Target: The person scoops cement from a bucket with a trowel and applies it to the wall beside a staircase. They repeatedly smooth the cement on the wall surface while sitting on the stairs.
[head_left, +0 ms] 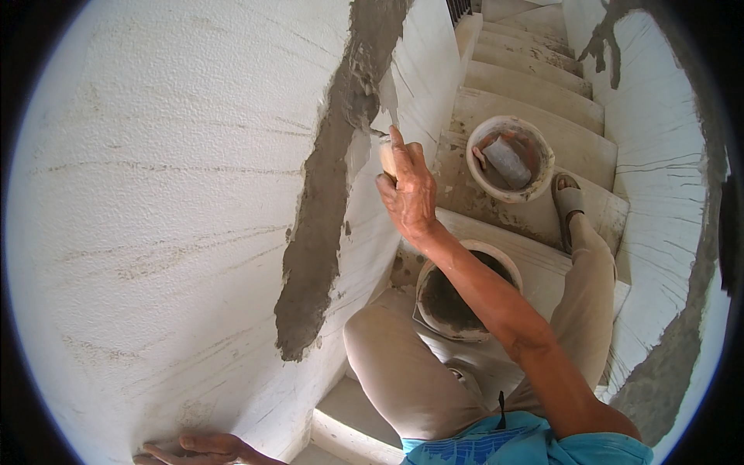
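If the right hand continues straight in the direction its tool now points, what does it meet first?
Most likely the strip of grey mortar on the white wall: the right hand aims its wooden-handled tool up-left at it, the tip apparently almost touching.

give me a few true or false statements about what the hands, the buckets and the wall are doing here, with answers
1. The right hand grips a trowel against the grey mortar strip on the wall. True.
2. The left hand holds a bucket. False: it rests flat on the wall, low down, fingers spread.
3. The upper bucket on the stairs is empty. False: tools lie inside it.
4. The nearer bucket sits between the person's knees, with dark mortar in it. True.
5. The mortar strip runs level across the wall. False: it runs up and down it.
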`<state>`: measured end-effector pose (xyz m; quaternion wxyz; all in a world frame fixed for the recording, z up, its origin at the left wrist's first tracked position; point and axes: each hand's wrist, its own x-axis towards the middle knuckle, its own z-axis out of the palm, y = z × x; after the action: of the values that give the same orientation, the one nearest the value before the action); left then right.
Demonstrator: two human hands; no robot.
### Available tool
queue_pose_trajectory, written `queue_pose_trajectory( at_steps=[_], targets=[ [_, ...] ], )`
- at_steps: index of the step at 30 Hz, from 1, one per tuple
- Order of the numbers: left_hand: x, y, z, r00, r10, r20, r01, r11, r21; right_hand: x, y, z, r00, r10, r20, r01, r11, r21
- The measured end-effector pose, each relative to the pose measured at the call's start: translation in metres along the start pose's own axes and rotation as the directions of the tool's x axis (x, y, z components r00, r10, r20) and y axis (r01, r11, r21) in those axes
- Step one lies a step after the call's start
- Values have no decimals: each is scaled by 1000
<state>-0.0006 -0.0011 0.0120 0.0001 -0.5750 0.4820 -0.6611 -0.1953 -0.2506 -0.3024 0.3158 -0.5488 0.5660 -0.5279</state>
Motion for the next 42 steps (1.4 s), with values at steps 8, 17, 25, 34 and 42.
queue_pose_trajectory(
  at_steps=[8, 17, 25, 34, 42],
  targets=[
    [-2, 1, 2, 1000, 6, -1, -6, 1000, 6, 0, 1, -11, 991, 110, 77, -126, 960, 249],
    [1, 3, 2, 1000, 12, -20, -13, 1000, -21, -2, -5, -13, 995, -101, 4, 101, 995, 20],
    [-3, 3, 2, 1000, -4, -13, 4, 1000, -8, -25, 23, -36, 978, -207, -5, 207, 976, 68],
    [-1, 6, 3, 1000, 0, -24, -1, 1000, -27, 41, 39, -27, 989, -140, -52, 143, 988, 60],
    [-4, 4, 6, 1000, -15, -16, 16, 999, 35, 39, 49, -25, 975, -221, 7, 221, 975, 13]
  ],
)
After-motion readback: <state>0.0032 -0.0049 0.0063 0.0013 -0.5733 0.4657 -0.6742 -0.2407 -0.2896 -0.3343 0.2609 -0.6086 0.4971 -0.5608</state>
